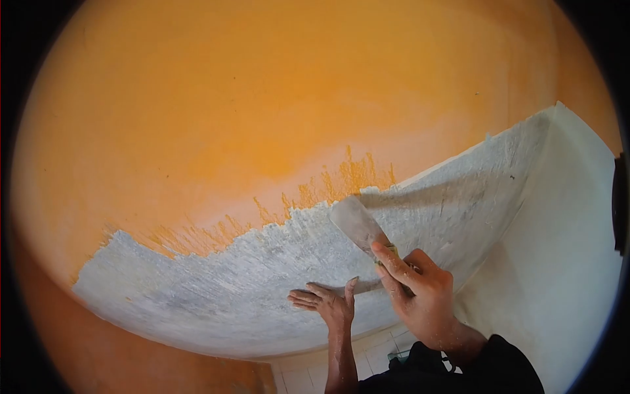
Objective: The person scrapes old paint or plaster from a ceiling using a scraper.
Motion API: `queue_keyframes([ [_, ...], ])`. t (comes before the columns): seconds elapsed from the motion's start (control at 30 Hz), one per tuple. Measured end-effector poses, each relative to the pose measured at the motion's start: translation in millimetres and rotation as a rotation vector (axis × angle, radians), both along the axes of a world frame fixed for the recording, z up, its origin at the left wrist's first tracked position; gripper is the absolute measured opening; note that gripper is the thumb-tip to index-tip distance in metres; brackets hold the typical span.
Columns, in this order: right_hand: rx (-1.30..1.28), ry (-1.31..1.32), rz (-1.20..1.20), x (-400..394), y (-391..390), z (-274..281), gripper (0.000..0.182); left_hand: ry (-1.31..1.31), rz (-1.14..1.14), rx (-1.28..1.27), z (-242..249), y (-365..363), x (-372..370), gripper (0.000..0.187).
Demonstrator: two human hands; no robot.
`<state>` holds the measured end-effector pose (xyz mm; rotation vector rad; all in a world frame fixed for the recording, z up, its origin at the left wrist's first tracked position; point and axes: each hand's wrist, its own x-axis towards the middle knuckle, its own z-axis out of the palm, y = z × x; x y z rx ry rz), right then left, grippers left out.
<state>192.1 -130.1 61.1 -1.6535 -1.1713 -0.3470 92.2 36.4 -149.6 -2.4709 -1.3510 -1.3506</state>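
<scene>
An orange wall (216, 111) filled the upper part of the view, its lower band a rough grey-white area (223, 289) with a ragged upper border. Along that border, streaks of darker orange (348, 177) ran into a paler, pinkish strip of the paint. To the right the wall met another one, the side wall (564, 236), whitish below and orange above.

The right hand (423, 292) was raised from the lower right, its fingers wrapped narrowly around the handle of a scraper (359, 226) and the index finger stretched along it towards the blade. The blade slanted up and to the left over the grey-white area, its end just beside the ragged border; whether its edge touched the wall could not be told.

The left hand (331, 305) was lower and further left, flattened with its palm to the grey-white area, the fingers pointing left and the thumb standing wide apart, upwards.

A black sleeve (502, 368) covered the right arm and, with dark clothing, hid part of the pale tiled floor (308, 374). A small green thing, partly covered, showed beside the clothing, and a dark object (619, 203) jutted in at the far right edge.
</scene>
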Motion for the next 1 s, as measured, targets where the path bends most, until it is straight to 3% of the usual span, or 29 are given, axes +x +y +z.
queue_keyframes([
  [0.87, 0.038, -0.008, -0.054, 1.3, -0.6, -22.5, 0.051, 0.016, -0.003, -0.048, -0.9, -3.0, -1.9, 0.119],
  [1.0, 0.134, -0.059, -0.044, 4.4, 13.9, -12.4, 0.052, -0.001, -0.031, -0.055, 0.8, -1.0, -0.6, 0.119],
])
